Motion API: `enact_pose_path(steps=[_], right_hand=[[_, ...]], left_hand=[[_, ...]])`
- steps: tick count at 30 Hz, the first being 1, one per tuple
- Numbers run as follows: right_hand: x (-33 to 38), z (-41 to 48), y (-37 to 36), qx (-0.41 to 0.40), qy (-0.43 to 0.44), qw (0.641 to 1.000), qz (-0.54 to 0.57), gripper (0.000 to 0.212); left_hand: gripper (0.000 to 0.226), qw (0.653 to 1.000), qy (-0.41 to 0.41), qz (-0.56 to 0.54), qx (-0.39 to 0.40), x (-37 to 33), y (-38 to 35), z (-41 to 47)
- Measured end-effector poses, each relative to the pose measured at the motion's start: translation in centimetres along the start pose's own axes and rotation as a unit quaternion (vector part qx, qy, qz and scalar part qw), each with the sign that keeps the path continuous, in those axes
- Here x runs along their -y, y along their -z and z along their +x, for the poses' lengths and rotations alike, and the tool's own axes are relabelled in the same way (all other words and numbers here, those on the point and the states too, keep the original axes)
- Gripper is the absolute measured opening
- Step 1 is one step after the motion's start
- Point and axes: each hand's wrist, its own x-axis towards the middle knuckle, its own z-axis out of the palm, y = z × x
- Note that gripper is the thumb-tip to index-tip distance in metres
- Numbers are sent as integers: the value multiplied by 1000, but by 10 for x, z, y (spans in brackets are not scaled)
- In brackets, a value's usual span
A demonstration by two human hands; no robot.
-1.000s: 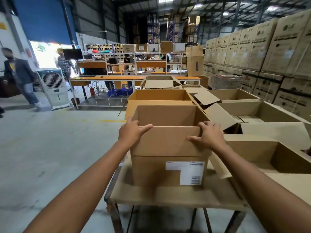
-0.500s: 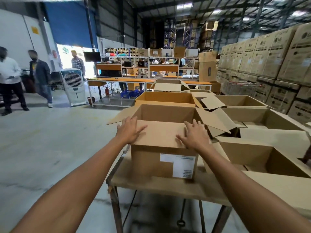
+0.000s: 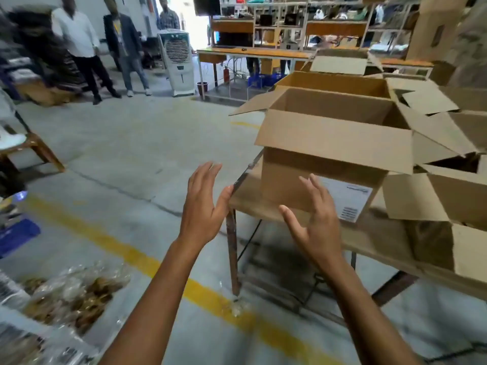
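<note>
Cardboard box point(image 3: 316, 167) stands at the table's point(image 3: 253, 206) near left corner, flaps open, white label point(image 3: 347, 201) on its front face. Left hand point(image 3: 203, 206) and right hand point(image 3: 313, 219) hover just short of the box, touching nothing, fingers straight and spread apart. More open boxes point(image 3: 448, 201) crowd the table's right side.

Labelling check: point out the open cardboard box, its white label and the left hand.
open cardboard box point(image 3: 334, 138): head view, near flap.
white label point(image 3: 350, 201): head view, visible middle.
left hand point(image 3: 203, 209): head view, back of hand.
</note>
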Motion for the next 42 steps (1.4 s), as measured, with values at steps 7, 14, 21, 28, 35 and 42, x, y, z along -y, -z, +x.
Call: enact_pose_path(steps=[7,14,21,28,35,42], right_hand=[[29,-48,-90,60,-31,995,72,67],[72,-16,-214,107,-31,988,111,62],[120,31,-337,109,-32,986,124,64],[138,97,-425,119,-28,985,123,64],[121,203,-525,94,-27,984,146,64],[91,331,-588,63,-24,990,125,65]], left_hand=[[53,998,62,30,-9,80,44,-69],[50,990,132,44,-6,194,93,-63],[50,987,147,62,10,302,146,-16],[52,988,146,58,-2,389,161,61],[52,990,133,48,-2,482,131,175],[50,994,108,35,-3,549,97,316]])
